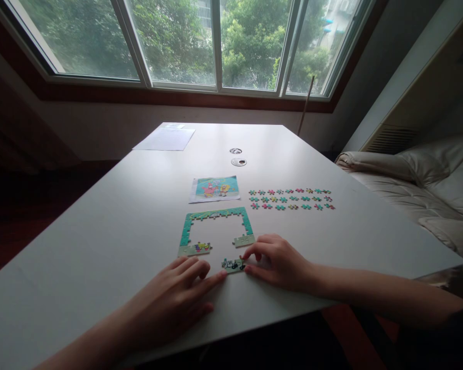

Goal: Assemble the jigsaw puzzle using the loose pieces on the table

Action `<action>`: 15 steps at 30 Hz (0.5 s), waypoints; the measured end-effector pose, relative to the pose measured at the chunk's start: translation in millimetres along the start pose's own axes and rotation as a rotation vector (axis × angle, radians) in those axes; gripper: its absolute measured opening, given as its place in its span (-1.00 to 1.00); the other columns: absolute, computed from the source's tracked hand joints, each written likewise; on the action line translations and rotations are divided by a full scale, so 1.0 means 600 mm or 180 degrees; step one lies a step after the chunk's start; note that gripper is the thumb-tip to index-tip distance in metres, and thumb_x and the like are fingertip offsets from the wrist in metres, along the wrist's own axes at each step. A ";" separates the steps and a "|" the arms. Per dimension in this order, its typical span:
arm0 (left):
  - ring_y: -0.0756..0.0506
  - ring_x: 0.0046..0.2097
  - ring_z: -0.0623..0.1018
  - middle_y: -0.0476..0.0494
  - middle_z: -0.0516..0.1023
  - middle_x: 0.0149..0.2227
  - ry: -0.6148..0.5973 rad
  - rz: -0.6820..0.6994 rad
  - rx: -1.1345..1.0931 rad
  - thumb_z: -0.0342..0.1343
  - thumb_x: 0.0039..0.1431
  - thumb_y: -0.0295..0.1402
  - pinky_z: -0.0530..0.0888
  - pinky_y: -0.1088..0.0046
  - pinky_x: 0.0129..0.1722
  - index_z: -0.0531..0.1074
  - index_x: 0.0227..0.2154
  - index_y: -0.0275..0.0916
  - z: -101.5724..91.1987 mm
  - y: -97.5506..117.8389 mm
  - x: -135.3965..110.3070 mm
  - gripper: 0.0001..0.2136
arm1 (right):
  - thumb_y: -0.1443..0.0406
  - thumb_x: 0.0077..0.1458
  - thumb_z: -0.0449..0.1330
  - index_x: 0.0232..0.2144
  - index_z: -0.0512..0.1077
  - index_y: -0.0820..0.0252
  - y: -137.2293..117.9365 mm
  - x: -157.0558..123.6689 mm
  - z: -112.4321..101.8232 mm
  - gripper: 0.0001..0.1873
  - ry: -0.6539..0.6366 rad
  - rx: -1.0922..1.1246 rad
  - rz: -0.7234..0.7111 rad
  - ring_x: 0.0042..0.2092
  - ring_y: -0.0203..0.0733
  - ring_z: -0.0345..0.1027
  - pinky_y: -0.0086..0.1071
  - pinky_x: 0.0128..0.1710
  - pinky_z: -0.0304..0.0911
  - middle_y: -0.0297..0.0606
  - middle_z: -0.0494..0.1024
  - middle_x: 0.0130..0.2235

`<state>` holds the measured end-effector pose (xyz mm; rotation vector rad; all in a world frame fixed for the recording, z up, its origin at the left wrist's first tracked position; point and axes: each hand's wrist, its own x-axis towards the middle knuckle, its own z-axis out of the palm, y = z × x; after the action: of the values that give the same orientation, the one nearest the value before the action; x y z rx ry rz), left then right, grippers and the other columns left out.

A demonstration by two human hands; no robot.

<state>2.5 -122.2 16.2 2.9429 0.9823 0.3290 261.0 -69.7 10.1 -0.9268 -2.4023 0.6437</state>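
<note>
Head view: low centre of frame, a small puzzle strip point(233, 265) lies on the bench point(111, 231), long axis left-right, below the puzzle frame point(216, 231). Left hand point(177, 300) and right hand point(280, 262) touch its ends, fingers spread flat.

My two bare hands, left hand point(173, 303) and right hand point(280, 262), forearms uncovered to the frame edge, no rings, watch or gloves, a dark sleeve edge at my right elbow, lower right corner.
</note>
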 end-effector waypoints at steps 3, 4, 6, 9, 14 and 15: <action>-0.16 -0.20 0.43 -0.16 0.39 -0.23 0.0008 0.0004 -0.0002 -0.01 0.18 -0.42 0.41 0.28 -0.18 0.20 0.11 -0.17 0.001 0.000 -0.001 -0.58 | 0.30 -0.02 0.24 -0.35 0.49 0.16 0.001 0.000 0.001 -0.89 0.0002 -0.0004 -0.0013 -0.38 -0.30 0.29 -0.42 -0.30 0.15 -0.33 0.44 -0.45; -0.16 -0.19 0.43 -0.16 0.38 -0.23 0.0009 0.0003 -0.0006 -0.01 0.18 -0.42 0.40 0.28 -0.18 0.20 0.12 -0.17 0.001 0.000 -0.001 -0.58 | 0.30 -0.02 0.24 -0.35 0.49 0.16 0.001 -0.001 0.001 -0.89 0.0003 -0.0008 -0.0010 -0.38 -0.30 0.29 -0.42 -0.30 0.15 -0.34 0.44 -0.45; -0.17 -0.18 0.43 -0.16 0.38 -0.22 0.0002 0.0002 -0.0015 -0.01 0.18 -0.43 0.40 0.27 -0.16 0.19 0.12 -0.17 0.002 0.000 -0.002 -0.58 | 0.29 -0.02 0.24 -0.35 0.49 0.15 0.002 -0.001 0.001 -0.89 -0.0007 -0.0009 -0.0009 -0.38 -0.30 0.29 -0.42 -0.30 0.15 -0.34 0.44 -0.45; -0.17 -0.17 0.43 -0.16 0.38 -0.22 -0.0013 -0.0003 -0.0027 -0.01 0.18 -0.43 0.40 0.26 -0.15 0.19 0.12 -0.17 0.002 -0.001 -0.002 -0.57 | 0.29 -0.01 0.24 -0.35 0.49 0.15 0.002 0.000 0.001 -0.88 -0.0012 -0.0012 -0.0013 -0.38 -0.30 0.29 -0.42 -0.29 0.15 -0.34 0.44 -0.45; -0.17 -0.17 0.44 -0.15 0.39 -0.21 0.0002 -0.0027 -0.0052 0.01 0.16 -0.45 0.40 0.27 -0.16 0.21 0.12 -0.16 0.000 0.000 -0.001 -0.57 | 0.29 -0.02 0.24 -0.35 0.49 0.16 0.001 0.001 0.001 -0.88 -0.0006 -0.0047 -0.0005 -0.38 -0.29 0.29 -0.41 -0.29 0.16 -0.33 0.44 -0.45; -0.17 -0.17 0.44 -0.15 0.39 -0.21 0.0016 -0.0026 -0.0044 0.01 0.16 -0.45 0.40 0.27 -0.15 0.22 0.12 -0.15 0.001 0.000 -0.001 -0.56 | 0.30 -0.02 0.24 -0.35 0.49 0.16 0.001 0.001 0.001 -0.88 -0.0004 -0.0054 -0.0005 -0.38 -0.29 0.29 -0.41 -0.29 0.16 -0.33 0.44 -0.45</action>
<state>2.1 -122.8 15.8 2.9263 0.9885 0.3416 260.6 -69.0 9.5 -0.9317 -2.4128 0.6244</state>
